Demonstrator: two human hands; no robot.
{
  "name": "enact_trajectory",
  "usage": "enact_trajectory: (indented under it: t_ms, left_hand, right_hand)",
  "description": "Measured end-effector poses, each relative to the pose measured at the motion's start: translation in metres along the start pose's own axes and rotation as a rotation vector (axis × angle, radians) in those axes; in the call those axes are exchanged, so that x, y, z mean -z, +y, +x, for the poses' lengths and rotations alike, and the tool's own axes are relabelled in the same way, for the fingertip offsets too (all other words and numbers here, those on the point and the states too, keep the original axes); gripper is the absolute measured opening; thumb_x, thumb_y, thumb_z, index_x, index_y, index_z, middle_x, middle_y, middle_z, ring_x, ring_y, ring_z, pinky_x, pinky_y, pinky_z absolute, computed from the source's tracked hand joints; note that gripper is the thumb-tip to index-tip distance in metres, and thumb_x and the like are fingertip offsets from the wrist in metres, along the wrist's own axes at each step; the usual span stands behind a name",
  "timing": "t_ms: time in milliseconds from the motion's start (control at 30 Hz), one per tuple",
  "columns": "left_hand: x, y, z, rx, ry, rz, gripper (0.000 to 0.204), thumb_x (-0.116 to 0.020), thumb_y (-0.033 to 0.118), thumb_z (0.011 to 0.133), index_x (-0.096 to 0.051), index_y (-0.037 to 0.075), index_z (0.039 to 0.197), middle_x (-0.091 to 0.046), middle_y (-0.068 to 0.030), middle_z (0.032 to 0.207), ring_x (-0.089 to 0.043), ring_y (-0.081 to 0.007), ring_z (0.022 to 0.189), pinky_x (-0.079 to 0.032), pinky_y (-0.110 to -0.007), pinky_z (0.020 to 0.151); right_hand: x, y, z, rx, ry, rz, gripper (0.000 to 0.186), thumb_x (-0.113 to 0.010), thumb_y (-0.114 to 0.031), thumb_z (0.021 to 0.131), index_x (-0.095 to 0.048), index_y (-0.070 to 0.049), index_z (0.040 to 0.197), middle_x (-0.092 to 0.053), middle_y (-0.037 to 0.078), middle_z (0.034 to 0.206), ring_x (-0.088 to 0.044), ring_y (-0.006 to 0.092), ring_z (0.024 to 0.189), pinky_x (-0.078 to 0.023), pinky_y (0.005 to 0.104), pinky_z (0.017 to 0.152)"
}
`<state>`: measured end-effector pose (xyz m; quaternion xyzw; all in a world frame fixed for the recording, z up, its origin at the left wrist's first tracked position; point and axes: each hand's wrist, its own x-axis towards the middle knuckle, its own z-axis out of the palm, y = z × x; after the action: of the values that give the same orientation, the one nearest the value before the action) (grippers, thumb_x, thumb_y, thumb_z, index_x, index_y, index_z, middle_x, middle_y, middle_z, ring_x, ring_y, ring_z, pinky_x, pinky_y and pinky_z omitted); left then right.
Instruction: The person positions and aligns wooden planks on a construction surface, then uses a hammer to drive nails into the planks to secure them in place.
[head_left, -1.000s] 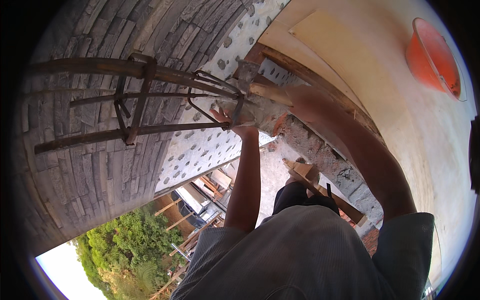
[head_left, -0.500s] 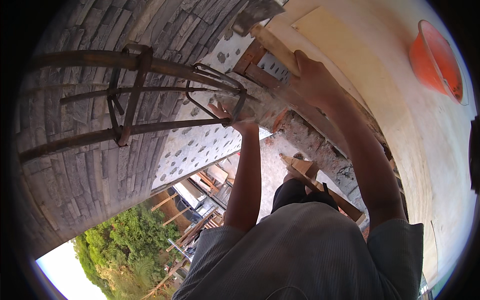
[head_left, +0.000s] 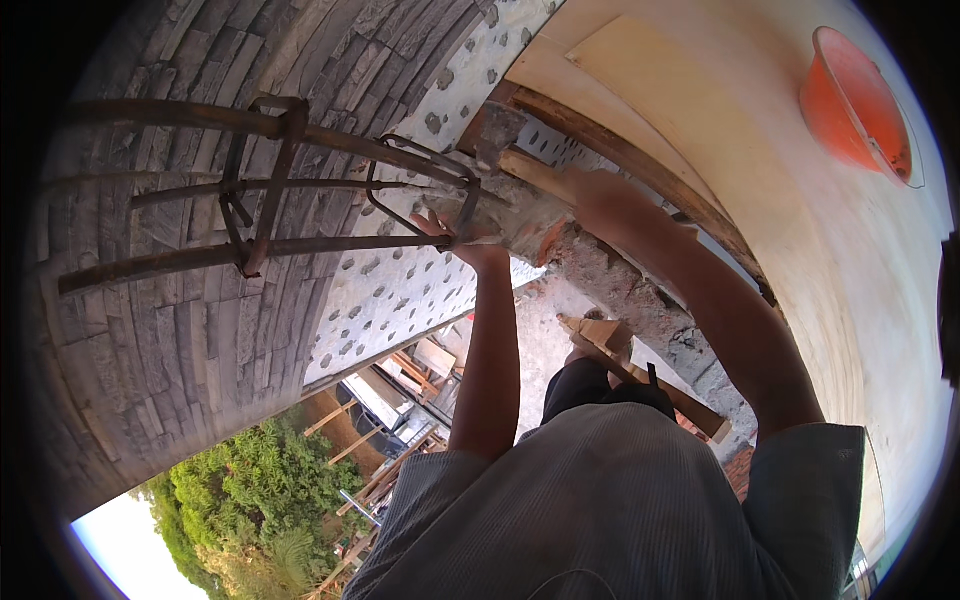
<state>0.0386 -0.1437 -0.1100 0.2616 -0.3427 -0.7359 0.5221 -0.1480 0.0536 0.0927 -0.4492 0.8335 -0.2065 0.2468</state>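
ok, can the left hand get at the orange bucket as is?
Probably not: the orange bucket sits far right, with the right hand and its wooden-handled tool between it and the left hand.

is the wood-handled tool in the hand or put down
In the hand: the right hand is closed around the tool, whose metal head sticks out past the handle's far end.

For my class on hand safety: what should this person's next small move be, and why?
Perhaps ease the left hand, beside the rebar cage, farther from the wooden-handled tool: the right hand grips it, and its metal head appears close by.
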Motion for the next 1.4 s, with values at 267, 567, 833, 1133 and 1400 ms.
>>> enact_trajectory:
  t_ms: [267, 567, 833, 1133, 1400]
  left_hand:
    - [-0.033, 0.014, -0.018, -0.066, 0.087, 0.083, 0.076, -0.048, 0.054, 0.100, -0.011, 0.033, 0.162, -0.010, -0.0103, 0.166, -0.017, -0.0329, 0.152, -0.020, -0.058, 0.120]
    - [-0.087, 0.050, -0.026, 0.181, 0.246, 0.151, 0.072, -0.042, 0.066, 0.094, -0.033, 0.017, 0.147, -0.031, -0.0106, 0.154, -0.034, -0.0329, 0.141, -0.031, -0.056, 0.113]
    - [-0.059, 0.029, -0.007, -0.073, 0.121, 0.141, 0.074, -0.042, 0.052, 0.102, -0.017, 0.015, 0.161, -0.024, -0.0132, 0.163, -0.027, -0.0302, 0.148, -0.022, -0.046, 0.121]
    - [-0.026, 0.074, -0.081, -0.091, 0.138, 0.946, 0.044, -0.044, 0.033, 0.109, -0.071, -0.001, 0.117, -0.070, -0.0160, 0.119, -0.060, -0.0268, 0.116, -0.040, -0.036, 0.105]
    - [-0.093, 0.098, -0.177, -0.305, -0.824, 1.066, 0.029, -0.062, 0.012, 0.098, -0.064, 0.009, 0.126, -0.055, -0.0154, 0.142, -0.048, -0.0326, 0.138, -0.040, -0.046, 0.113]
  right_hand:
    - [0.064, 0.093, -0.127, -0.360, 0.390, 0.218, 0.028, -0.071, -0.018, 0.089, -0.057, 0.000, 0.106, -0.061, 0.014, 0.071, -0.061, 0.0275, 0.061, -0.047, 0.0408, 0.056]
    - [0.118, 0.195, -0.373, -0.986, 0.509, 0.301, 0.016, -0.068, -0.016, 0.094, -0.060, -0.003, 0.088, -0.050, -0.001, 0.059, -0.047, 0.0067, 0.048, -0.038, 0.0269, 0.042]
    - [0.113, 0.294, -0.468, -0.978, 0.624, 0.309, 0.018, -0.068, -0.020, 0.095, -0.061, -0.006, 0.087, -0.048, -0.003, 0.062, -0.044, 0.0073, 0.048, -0.038, 0.0259, 0.045]
    - [0.113, 0.392, -0.497, -0.939, 0.730, -0.091, 0.029, -0.066, -0.019, 0.097, -0.070, -0.003, 0.120, -0.074, 0.008, 0.101, -0.068, 0.0178, 0.084, -0.054, 0.0336, 0.070]
    - [0.010, 0.194, -0.305, -0.250, 0.880, 0.026, 0.019, -0.058, -0.007, 0.097, -0.070, -0.002, 0.112, -0.070, 0.012, 0.108, -0.068, 0.0255, 0.102, -0.053, 0.0356, 0.089]
